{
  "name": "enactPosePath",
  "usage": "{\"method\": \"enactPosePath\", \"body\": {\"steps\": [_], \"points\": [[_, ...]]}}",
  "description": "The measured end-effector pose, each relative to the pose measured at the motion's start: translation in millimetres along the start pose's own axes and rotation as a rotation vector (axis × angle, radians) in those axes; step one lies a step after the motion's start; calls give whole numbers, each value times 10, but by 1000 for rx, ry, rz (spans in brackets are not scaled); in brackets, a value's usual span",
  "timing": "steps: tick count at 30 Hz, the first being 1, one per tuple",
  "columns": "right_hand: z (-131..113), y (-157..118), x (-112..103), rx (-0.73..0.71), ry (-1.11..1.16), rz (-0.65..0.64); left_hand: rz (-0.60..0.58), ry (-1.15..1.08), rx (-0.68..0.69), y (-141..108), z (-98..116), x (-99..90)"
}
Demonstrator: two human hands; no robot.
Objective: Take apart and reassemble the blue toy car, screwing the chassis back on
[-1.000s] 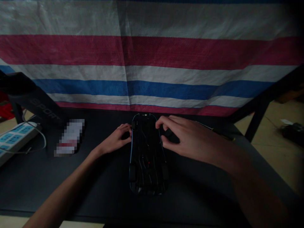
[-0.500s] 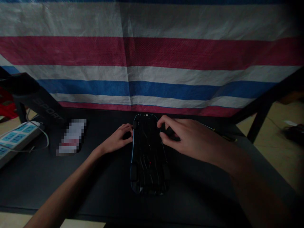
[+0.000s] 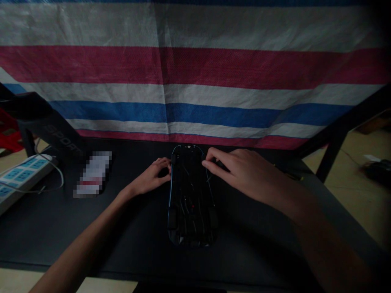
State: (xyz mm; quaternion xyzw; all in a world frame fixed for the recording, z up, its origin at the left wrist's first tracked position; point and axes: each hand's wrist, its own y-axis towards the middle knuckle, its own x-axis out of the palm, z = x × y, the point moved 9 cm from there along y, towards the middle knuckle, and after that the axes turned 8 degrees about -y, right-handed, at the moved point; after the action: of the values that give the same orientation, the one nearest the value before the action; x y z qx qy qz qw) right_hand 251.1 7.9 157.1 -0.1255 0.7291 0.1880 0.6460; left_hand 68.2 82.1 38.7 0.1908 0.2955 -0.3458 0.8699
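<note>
A dark toy car (image 3: 189, 195) with blue edging lies upside down on the black tabletop (image 3: 128, 244), its underside and wheels facing up. My left hand (image 3: 151, 176) rests against its far left side, fingertips on the edge by a wheel (image 3: 174, 158) and thumb on the rim. At the car's far right corner, my right hand (image 3: 235, 169) is closed, thumb and index finger pinched together where the other far wheel would sit. Something dark shows behind these fingers, too dim to make out. A small red dot marks the car's underside.
A white power strip (image 3: 27, 173) with a cable lies at the left, beside a blurred-out flat item (image 3: 94, 175). A thin dark tool (image 3: 290, 174) lies behind my right hand. A striped sheet (image 3: 195, 69) hangs along the back, between black frame bars.
My right thumb has moved up to meet the index finger, closing the gap that held a dark shape. My left hand and the car have hardly moved.
</note>
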Motion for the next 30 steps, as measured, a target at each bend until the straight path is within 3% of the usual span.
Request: {"method": "enactPosePath", "body": {"steps": [8, 15, 23, 30], "points": [[-67, -36, -51, -96, 99, 52, -5, 20, 20, -2, -38, 16], [36, 14, -29, 51, -83, 31, -5, 33, 4, -1, -64, 23], [-70, -26, -84, -80, 71, 94, 9, 18, 7, -2, -43, 3], [14, 5, 4, 12, -41, 16, 4, 12, 6, -6, -69, 14]]}}
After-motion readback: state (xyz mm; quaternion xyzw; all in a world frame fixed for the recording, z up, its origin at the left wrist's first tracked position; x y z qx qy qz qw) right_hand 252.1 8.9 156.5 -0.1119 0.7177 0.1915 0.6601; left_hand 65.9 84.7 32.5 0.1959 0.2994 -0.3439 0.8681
